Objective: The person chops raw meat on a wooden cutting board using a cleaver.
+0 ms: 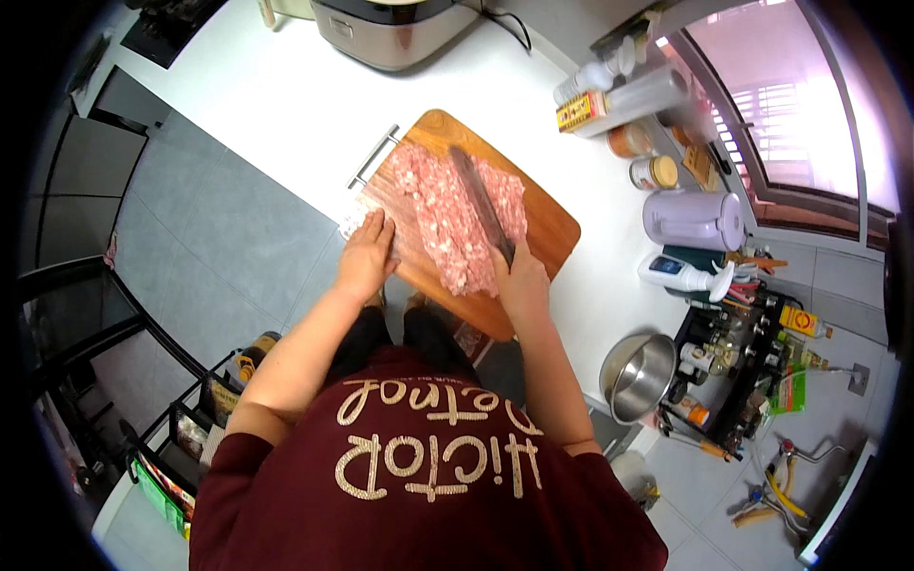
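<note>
A layer of minced meat [440, 224], pink with white flecks, is spread over a wooden cutting board [550, 221] on the white counter. My right hand [522, 282] grips the handle of a kitchen knife [481, 198]. Its dark, long blade lies across the right part of the meat and points away from me. At the board's left edge, my left hand [366, 257] presses down with its fingers stretched out and holds nothing. Beside those fingers is a crumpled whitish piece [354, 217] whose kind I cannot make out. A metal handle [373, 157] sticks out from the board's far left side.
A rice cooker [395, 38] stands at the far side of the counter. Along the right wall are several jars [653, 172], a lilac pitcher [693, 220] and a spray bottle [681, 274]. Steel bowls [640, 379] sit at the right, near a black rack [752, 381] of bottles.
</note>
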The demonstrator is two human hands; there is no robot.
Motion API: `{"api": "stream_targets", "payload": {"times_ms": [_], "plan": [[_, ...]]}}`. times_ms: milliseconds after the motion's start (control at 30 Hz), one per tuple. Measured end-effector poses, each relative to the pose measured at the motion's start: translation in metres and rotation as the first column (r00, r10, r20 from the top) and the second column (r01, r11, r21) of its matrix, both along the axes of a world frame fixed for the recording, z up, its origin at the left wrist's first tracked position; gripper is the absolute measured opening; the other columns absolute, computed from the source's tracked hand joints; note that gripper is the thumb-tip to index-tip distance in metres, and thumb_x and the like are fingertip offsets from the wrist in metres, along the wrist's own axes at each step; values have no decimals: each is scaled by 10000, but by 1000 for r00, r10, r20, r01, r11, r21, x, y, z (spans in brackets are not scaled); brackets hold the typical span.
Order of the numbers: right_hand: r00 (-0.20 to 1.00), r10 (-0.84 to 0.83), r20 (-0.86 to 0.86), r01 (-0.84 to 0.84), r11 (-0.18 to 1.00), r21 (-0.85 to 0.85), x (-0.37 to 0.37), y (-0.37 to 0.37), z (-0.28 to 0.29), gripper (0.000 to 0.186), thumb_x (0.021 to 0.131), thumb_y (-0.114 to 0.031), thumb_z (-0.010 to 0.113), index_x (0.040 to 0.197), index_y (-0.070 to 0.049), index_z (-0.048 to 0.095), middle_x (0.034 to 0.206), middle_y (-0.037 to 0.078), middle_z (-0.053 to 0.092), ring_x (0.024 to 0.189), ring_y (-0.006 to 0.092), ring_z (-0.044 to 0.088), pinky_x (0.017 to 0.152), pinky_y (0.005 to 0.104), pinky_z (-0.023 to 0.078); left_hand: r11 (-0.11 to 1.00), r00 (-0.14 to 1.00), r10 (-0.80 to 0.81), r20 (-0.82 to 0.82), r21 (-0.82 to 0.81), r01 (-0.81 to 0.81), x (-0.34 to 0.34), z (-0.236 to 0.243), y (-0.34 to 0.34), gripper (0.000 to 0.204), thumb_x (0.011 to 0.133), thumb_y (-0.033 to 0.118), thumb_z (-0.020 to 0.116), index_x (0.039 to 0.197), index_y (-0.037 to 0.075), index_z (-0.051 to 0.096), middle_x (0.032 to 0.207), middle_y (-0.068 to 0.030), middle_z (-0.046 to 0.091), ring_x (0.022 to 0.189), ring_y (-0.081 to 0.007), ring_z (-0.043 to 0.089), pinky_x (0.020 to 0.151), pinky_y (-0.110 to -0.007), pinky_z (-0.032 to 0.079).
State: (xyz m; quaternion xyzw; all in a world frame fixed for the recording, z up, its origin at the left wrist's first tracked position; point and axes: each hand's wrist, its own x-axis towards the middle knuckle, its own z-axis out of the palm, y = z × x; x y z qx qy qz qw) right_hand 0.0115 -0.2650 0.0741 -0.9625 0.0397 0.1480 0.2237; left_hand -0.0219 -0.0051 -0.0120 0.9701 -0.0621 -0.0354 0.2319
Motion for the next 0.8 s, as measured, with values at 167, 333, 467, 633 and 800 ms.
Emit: {"api": "stream_targets", "payload": {"times_ms": [167, 333, 467, 633, 800], "plan": [[996, -13, -84, 4, 995, -103, -7, -6, -15, 451, 944, -407, 565, 1078, 23, 539, 913, 295, 670, 884, 465, 653, 782, 539, 512, 1000, 999, -10, -43, -19, 9, -7, 6, -4, 696, 738, 164, 795, 1352, 7, 506, 1477, -233, 418, 1362, -382, 419, 1115, -420, 382], [999, -11, 38, 10, 1000, 10, -4, -6, -7, 456, 942, -397, 568, 1104, 28, 539, 899, 288, 673, 874, 456, 660, 782, 536, 514, 1000, 1000, 3, -31, -9, -3, -4, 4, -2, 685, 747, 171, 788, 1351, 8, 508, 1483, -231, 414, 1362, -381, 419, 1113, -416, 385], [996, -3, -87, -4, 996, -85, 9, -8, -7, 458, 938, -393, 579, 1112, 30, 544, 918, 293, 669, 893, 462, 652, 797, 538, 507, 1000, 1000, 0, -23, -6, 0, 2, 3, 0, 678, 746, 163, 787, 1346, 5, 513, 1482, -231, 414, 1359, -384, 422, 1111, -417, 387], [994, 22, -103, -34, 992, -123, 1, -2, -6, 444, 939, -392, 575, 1106, 17, 530, 900, 281, 675, 873, 470, 655, 771, 548, 513, 1000, 1000, 1, -15, -18, -1, -5, 1, -2, 687, 735, 155, 792, 1347, 9, 515, 1483, -232, 412, 1357, -383, 425, 1108, -418, 391], [1000, 4, -9, -4, 1000, -7, 2, -1, 2, 421, 941, -405, 569, 1069, -5, 536, 900, 275, 675, 883, 466, 655, 769, 557, 510, 1000, 999, 2, -42, -1, -2, -6, -1, -1, 697, 728, 158, 797, 1351, 18, 516, 1485, -230, 410, 1361, -378, 422, 1106, -422, 391]]}}
